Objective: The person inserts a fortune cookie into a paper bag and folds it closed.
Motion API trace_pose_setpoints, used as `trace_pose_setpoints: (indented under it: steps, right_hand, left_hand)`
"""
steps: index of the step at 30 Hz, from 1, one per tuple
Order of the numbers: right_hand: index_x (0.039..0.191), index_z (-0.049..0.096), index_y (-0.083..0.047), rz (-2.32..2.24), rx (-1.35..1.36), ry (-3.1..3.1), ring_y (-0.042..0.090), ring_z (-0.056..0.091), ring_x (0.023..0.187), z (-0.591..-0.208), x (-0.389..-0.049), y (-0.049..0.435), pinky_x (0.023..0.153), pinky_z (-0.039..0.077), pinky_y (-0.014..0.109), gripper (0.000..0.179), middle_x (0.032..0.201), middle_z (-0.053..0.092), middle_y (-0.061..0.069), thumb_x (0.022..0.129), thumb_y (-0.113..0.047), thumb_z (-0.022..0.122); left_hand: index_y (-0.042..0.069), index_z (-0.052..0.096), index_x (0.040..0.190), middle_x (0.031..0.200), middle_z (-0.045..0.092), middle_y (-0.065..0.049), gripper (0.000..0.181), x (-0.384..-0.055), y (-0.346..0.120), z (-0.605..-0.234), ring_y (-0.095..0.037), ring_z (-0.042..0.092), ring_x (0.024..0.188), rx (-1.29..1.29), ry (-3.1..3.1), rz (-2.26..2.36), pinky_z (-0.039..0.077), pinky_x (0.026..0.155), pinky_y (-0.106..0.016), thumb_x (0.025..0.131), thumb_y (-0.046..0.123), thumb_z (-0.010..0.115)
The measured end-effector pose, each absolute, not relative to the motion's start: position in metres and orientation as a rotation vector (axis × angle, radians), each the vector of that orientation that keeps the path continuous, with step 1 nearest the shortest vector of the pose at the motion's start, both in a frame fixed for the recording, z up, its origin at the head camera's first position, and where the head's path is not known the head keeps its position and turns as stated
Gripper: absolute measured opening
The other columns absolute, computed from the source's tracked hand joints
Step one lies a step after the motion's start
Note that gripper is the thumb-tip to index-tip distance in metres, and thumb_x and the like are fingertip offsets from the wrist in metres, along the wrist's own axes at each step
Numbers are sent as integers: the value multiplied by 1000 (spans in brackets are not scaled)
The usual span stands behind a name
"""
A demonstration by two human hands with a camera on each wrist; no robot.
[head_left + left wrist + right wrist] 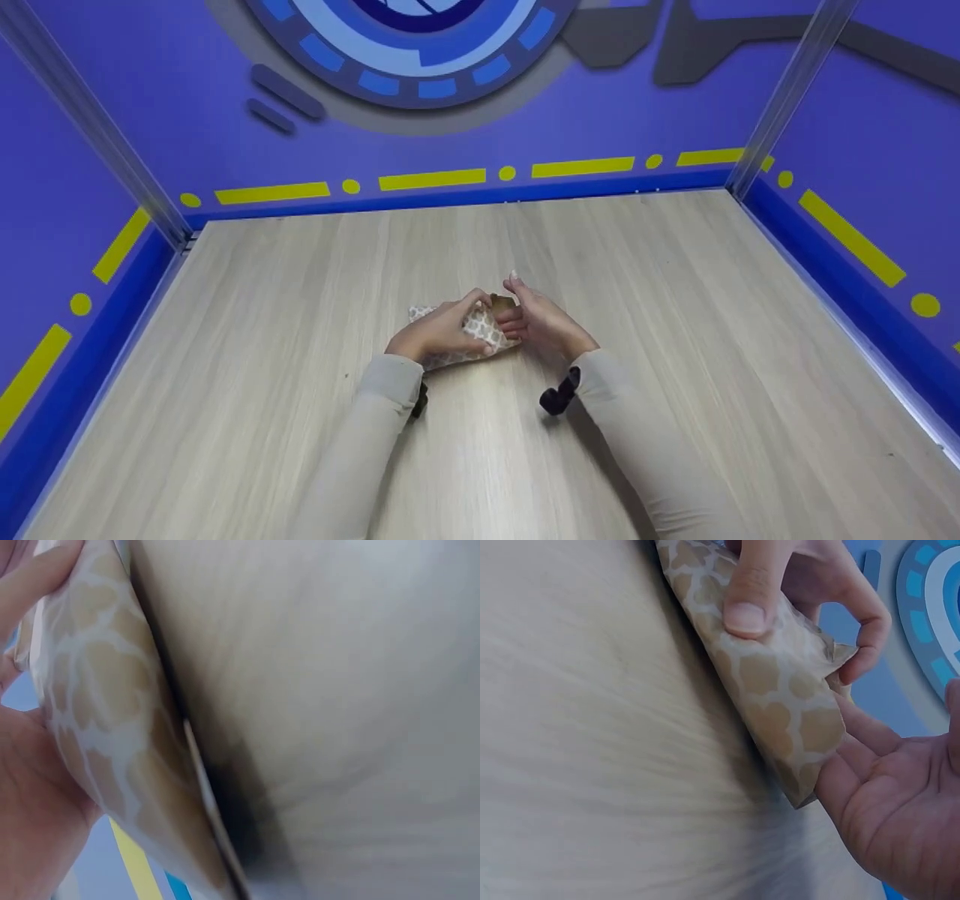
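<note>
A paper bag with a tan-and-white giraffe-like pattern lies low over the table, its mouth facing right. My left hand grips it from above, thumb on the near side and fingers at the far edge of the mouth. The bag's plain brown inside shows at the opening. Fingers of my right hand reach into the mouth, their tips hidden by the paper, while the thumb stands up apart. In the right wrist view, the patterned side bulges slightly and the rim is creased.
A light wood-grain table spreads around both hands. Blue-purple panels with yellow marks wall it at the back and sides, joined by metal corner posts. A black wrist device hangs under the right cuff.
</note>
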State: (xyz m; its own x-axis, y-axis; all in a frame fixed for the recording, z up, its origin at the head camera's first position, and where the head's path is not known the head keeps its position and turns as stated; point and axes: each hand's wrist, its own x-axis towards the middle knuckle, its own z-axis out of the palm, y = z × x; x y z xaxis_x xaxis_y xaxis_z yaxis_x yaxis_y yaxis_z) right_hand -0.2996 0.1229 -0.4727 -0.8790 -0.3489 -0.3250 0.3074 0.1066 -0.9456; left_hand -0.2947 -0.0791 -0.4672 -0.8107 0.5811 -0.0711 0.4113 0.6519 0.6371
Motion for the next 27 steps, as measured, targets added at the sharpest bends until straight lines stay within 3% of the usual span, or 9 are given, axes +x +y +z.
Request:
trace_pose_setpoints:
  steps: [6, 11, 14, 15, 17, 19, 22, 24, 27]
  right_hand:
    - [155, 2, -15, -1876, -31, 1828, 37, 60, 116, -476, -301, 118, 95, 50, 40, 75, 127, 57, 31, 98, -60, 19]
    - [155, -2, -19, -1910, -5, 1767, 27, 68, 97, -477, -301, 113, 83, 54, 34, 78, 107, 69, 20, 96, -65, 19]
    - [155, -3, -23, -1913, 13, 1737, 22, 67, 92, -477, -301, 110, 80, 52, 33, 81, 102, 68, 14, 93, -70, 19]
    - [155, -2, -25, -1909, 18, 1733, 23, 65, 95, -476, -300, 109, 83, 51, 33, 82, 108, 65, 13, 91, -72, 18]
    - [155, 0, -28, -1897, 18, 1736, 25, 57, 117, -476, -300, 107, 96, 45, 38, 87, 132, 54, 14, 87, -78, 20]
    - [155, 3, -29, -1889, 27, 1741, 26, 38, 137, -476, -300, 104, 110, 33, 43, 87, 153, 33, 12, 86, -79, 21]
    - [155, 3, -27, -1889, -4, 1743, 27, 18, 147, -478, -302, 102, 117, 19, 46, 85, 161, 11, 11, 88, -77, 19]
    - [155, 1, -25, -1900, -12, 1742, 28, 26, 144, -479, -303, 102, 115, 26, 45, 79, 160, 16, 14, 92, -71, 16]
    - [155, 3, -23, -1905, 0, 1755, 27, 49, 127, -481, -303, 105, 99, 44, 39, 74, 152, 34, 17, 96, -65, 15]
  left_hand:
    - [25, 38, 131, 126, 55, -8, 69, -293, -78, -468, -22, 56, 101, 796, 2565, 967, 48, 83, -35, 75, 20, 79]
    - [26, 40, 130, 127, 52, -7, 70, -291, -77, -467, -23, 55, 106, 792, 2537, 1027, 47, 89, -38, 73, 16, 79]
    - [27, 41, 129, 130, 50, -6, 70, -290, -75, -466, -23, 52, 113, 794, 2522, 1054, 45, 95, -40, 72, 14, 79]
    - [27, 41, 128, 131, 49, -6, 69, -290, -74, -466, -23, 51, 116, 803, 2522, 1057, 44, 98, -40, 72, 13, 79]
    - [27, 41, 129, 134, 46, -4, 68, -289, -73, -465, -22, 47, 123, 809, 2533, 1049, 40, 103, -41, 73, 14, 79]
    - [29, 41, 129, 136, 45, -2, 67, -288, -72, -464, -20, 45, 125, 811, 2534, 1059, 38, 105, -41, 74, 15, 79]
    - [29, 42, 129, 137, 43, 2, 67, -287, -72, -464, -19, 44, 126, 797, 2501, 1122, 36, 106, -41, 75, 15, 79]
    - [29, 42, 129, 137, 43, 3, 67, -287, -73, -466, -19, 44, 126, 790, 2472, 1168, 36, 106, -42, 75, 13, 80]
    - [28, 44, 128, 138, 44, 4, 67, -288, -74, -468, -18, 40, 131, 801, 2468, 1178, 33, 110, -42, 74, 12, 80]
